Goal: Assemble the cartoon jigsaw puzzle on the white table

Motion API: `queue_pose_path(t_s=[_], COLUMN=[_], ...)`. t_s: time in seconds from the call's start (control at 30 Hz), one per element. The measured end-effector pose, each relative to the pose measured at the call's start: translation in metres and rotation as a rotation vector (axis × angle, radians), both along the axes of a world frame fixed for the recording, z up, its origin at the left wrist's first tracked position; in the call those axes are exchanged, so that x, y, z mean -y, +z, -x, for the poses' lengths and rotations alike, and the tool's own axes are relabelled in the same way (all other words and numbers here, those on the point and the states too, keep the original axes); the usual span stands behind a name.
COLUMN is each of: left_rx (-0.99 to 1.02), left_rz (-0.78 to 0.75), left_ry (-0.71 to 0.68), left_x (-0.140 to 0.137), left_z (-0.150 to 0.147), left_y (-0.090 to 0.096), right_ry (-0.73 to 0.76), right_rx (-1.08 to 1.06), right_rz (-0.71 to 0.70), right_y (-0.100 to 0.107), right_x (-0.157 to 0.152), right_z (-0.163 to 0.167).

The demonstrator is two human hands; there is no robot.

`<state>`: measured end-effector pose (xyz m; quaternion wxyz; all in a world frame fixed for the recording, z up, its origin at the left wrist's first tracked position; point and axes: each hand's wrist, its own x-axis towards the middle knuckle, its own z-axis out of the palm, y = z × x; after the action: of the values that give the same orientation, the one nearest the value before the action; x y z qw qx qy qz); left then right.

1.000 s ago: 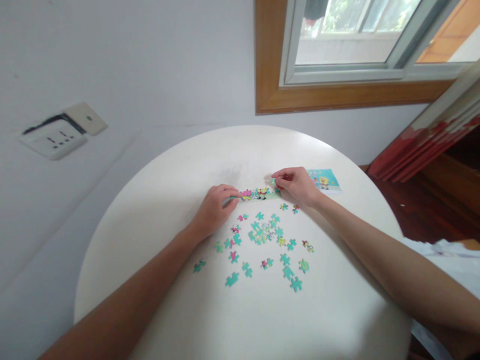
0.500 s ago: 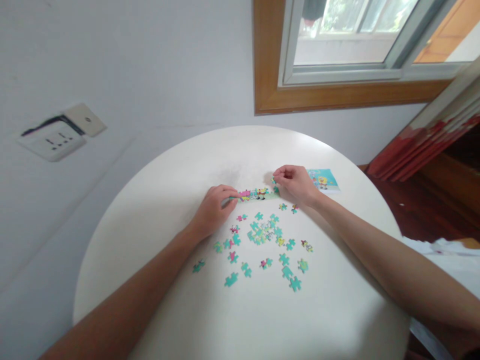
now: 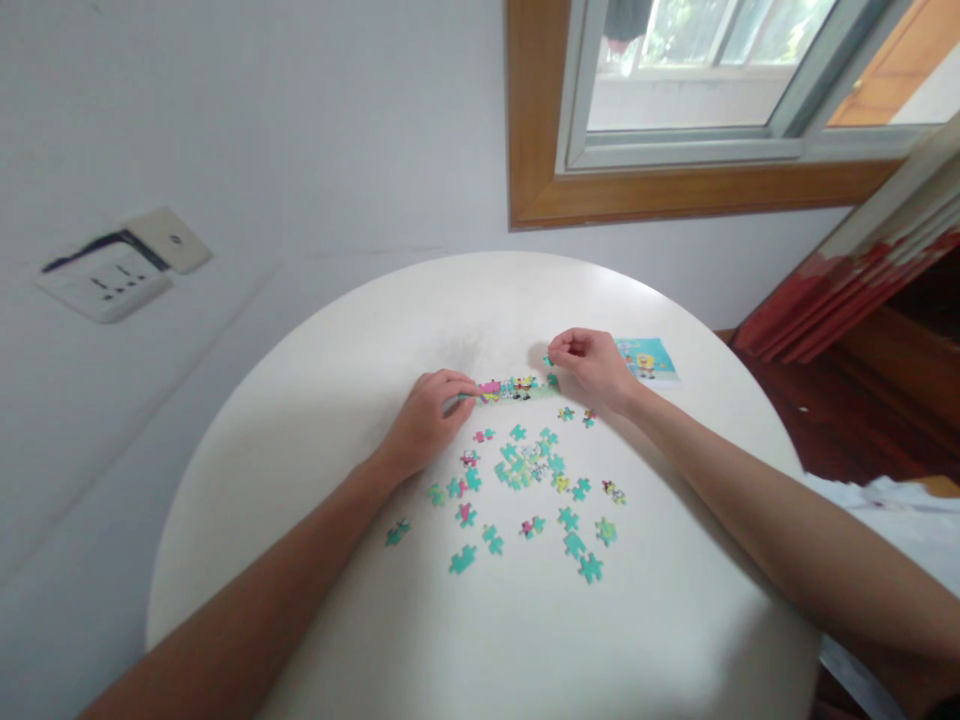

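A joined strip of jigsaw puzzle pieces [image 3: 514, 389], with pink, yellow and green cartoon figures, lies across the middle of the table. My left hand [image 3: 435, 412] holds its left end between thumb and fingers, which cover that end. Just above the strip's right end, my right hand [image 3: 589, 362] pinches a small teal puzzle piece [image 3: 548, 360], mostly hidden by the fingertips. Beneath that hand, another teal piece [image 3: 553, 379] sits at the strip's right end; I cannot tell whether it is joined. Several loose puzzle pieces [image 3: 517, 470] are scattered nearer to me, mostly teal, some pink or yellow.
The round white table [image 3: 360, 640] stands against a wall and a wood-framed window [image 3: 540, 190]. A printed picture card [image 3: 651, 360] with a cartoon figure lies beyond my right wrist. A red and cream curtain [image 3: 810, 310] hangs at the right; a wall socket [image 3: 112, 280] is on the left.
My right hand has shifted very slightly, and the pinched piece appears turned a little between its fingertips. The left hand and the strip have stayed in place.
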<state>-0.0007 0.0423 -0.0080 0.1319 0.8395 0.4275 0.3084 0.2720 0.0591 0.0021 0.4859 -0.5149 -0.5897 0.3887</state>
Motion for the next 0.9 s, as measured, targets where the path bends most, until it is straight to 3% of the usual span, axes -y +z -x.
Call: queue_pose_path(t_s=[0.27,0.57,0.9], left_rx=[-0.012,-0.006,-0.051], left_rz=[0.011,-0.001,0.02], left_ry=[-0.001,-0.006,-0.022], left_x=[0.0,0.0002,0.0014], left_z=[0.0008,0.0001,0.0008], left_y=[-0.0003,-0.0004,-0.0002], right_ry=[0.024,0.059,0.113], right_rx=[-0.035,0.294,0.38], right_rz=[0.04,-0.032,-0.049], right_y=[-0.0061,0.0013,-0.0029], right_x=[-0.0009,0.0031,0.0045], right_z=[0.0008,0.001,0.0018])
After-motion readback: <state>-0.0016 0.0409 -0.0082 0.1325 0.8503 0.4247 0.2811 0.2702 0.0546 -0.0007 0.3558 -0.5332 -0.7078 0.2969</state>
